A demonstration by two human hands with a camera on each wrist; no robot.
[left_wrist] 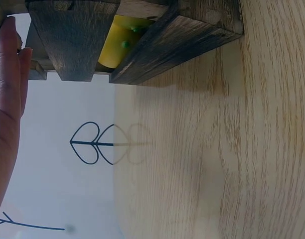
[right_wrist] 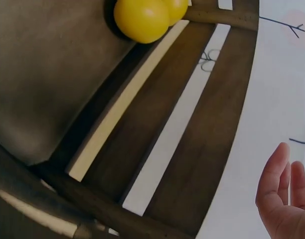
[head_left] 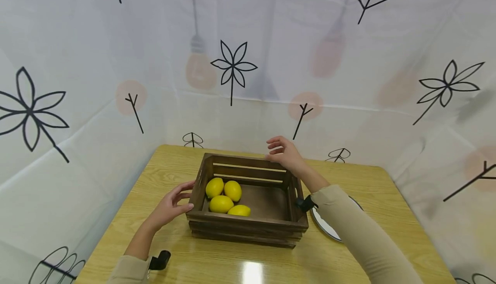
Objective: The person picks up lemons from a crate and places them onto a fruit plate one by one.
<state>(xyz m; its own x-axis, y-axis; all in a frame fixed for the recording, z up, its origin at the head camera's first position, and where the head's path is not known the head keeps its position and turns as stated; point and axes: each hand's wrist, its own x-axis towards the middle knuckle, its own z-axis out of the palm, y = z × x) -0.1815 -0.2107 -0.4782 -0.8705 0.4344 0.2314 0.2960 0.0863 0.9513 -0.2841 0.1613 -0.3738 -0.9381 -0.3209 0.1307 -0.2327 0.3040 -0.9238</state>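
Setting the left hand [head_left: 170, 206] to the left end of a dark wooden crate [head_left: 248, 229], with the thumb at the near left corner and the other fingers apart from it, loosely bent along the end wall farther back. Seeming to touch the wood there, though hard to tell a firm press from a light one, with the left wrist view catching only part of that hand. Angling the left forearm up from the near left of the table [head_left: 209, 266], with a beige left sleeve [head_left: 128, 271] drawn back from the wrist.

Poising the right hand [head_left: 286, 157] above the crate's far right corner, with fingers pointing left, softly curved and clamped on nothing, and the thumb lower, apart from them. Slanting the right forearm in from the table's near right corner, past the crate's right end, with the right sleeve [head_left: 364, 232] partly hiding a white plate [head_left: 323, 223] just beside that end.

Counting four lemons [head_left: 221, 204] inside the crate, all gathered toward its left end: two farther back, one before them, one close against the near wall.
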